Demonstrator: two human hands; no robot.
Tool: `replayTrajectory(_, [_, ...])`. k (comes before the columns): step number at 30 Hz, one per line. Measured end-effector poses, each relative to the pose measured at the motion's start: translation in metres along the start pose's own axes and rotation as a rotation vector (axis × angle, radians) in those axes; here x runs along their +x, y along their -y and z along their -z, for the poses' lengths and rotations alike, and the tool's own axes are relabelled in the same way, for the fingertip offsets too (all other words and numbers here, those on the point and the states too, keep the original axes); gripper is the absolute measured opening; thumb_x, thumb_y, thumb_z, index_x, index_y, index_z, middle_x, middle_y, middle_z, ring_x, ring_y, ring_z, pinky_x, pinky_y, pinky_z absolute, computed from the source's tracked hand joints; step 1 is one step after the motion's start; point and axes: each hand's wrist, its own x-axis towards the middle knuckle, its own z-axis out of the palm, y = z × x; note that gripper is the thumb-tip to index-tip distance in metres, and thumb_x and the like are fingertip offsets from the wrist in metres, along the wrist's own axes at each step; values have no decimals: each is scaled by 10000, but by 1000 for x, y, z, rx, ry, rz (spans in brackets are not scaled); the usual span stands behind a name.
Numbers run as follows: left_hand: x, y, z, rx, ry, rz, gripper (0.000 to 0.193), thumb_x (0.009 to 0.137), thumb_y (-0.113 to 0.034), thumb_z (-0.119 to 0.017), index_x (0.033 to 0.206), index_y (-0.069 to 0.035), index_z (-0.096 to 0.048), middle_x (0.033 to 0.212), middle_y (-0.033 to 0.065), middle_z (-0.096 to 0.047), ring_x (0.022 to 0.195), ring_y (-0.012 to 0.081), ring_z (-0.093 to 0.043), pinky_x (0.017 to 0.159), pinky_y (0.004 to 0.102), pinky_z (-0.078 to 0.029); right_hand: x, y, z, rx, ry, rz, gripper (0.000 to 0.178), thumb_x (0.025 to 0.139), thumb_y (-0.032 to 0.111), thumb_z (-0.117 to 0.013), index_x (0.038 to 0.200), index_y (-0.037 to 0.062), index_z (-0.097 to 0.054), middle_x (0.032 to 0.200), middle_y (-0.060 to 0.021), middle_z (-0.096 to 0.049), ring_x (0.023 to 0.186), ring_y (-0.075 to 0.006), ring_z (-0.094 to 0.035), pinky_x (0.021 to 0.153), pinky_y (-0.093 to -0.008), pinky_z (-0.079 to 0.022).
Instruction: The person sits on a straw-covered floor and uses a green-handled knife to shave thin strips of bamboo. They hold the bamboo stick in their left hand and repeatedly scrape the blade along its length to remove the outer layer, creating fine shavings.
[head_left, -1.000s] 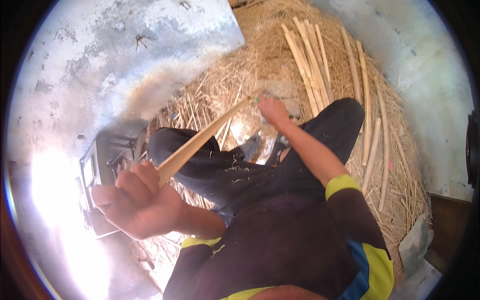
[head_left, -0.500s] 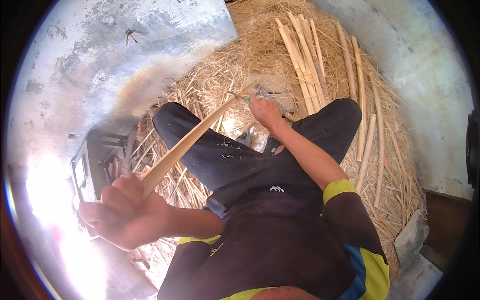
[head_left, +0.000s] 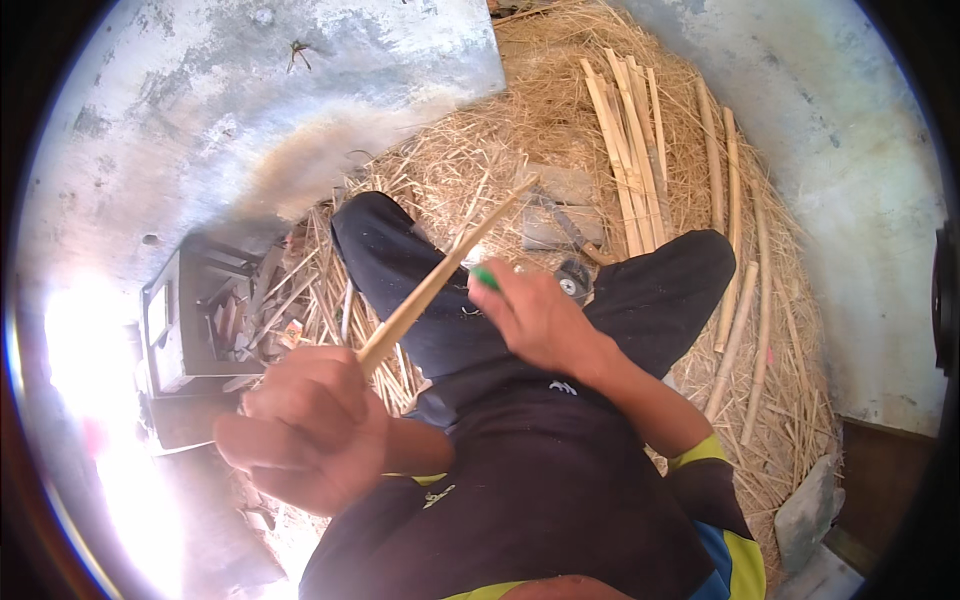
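My left hand (head_left: 315,425), at the lower left, is closed round the near end of a long, pale split bamboo strip (head_left: 430,290). The strip slants up and away over my lap, tapering toward its far tip. Close beside its middle is my right hand (head_left: 550,320), fingers curled. A small green piece (head_left: 486,276) shows at its thumb; what else the hand holds is hidden. Beyond the right hand a knife (head_left: 578,236) with a dark blade and wooden handle lies by flat blocks (head_left: 560,190) on the straw.
Several split bamboo strips (head_left: 630,150) lie at the far right, with round bamboo poles (head_left: 738,310) beside them. Straw and shavings (head_left: 470,130) cover the floor. A box-like frame (head_left: 190,320) with scraps stands at left. Pale walls (head_left: 330,90) rise around; a broken slab (head_left: 808,510) leans at lower right.
My right hand has come back toward my body from near the strip's far end. My left hand has moved right with the strip, and the view has shifted slightly.
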Motion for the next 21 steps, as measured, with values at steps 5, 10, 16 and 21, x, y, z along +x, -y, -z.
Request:
replayTrajectory(5, [2, 3, -9, -92, -5, -18, 240, 846, -83, -477, 655, -71, -332, 446, 20, -301, 330, 111, -281, 315, 254, -189, -9, 22, -2, -192, -39, -44, 231, 960, 238, -503, 1031, 18, -492, 669, -230, -604, 658, -442, -610, 576, -504, -478])
replayTrajectory(10, [-8, -2, 6, 64, -149, -11, 196, 893, -127, -356, 704, -145, -308, 420, -24, -244, 336, 52, -168, 354, 231, -131, 1, -19, -4, -360, -60, -109, 216, 952, 235, -510, 995, 26, -472, 617, -222, -589, 601, -436, -605, 534, -510, -474])
replayTrajectory(16, [1, 2, 1, 103, -150, 7, 210, 899, -133, -353, 695, -139, -306, 428, -27, -225, 352, 54, -165, 378, 243, -125, 8, -35, -22, -357, -70, -71, 217, 951, 230, -510, 978, 17, -477, 593, -207, -575, 568, -411, -603, 512, -494, -474])
replayTrajectory(21, [2, -5, 15, 106, -106, 21, 233, 916, -148, -326, 685, -145, -292, 448, -29, -219, 379, 61, -161, 409, 254, -138, 13, -13, -23, -234, -37, 59, 197, 939, 203, -522, 987, 16, -486, 619, -211, -585, 601, -412, -612, 515, -494, -473])
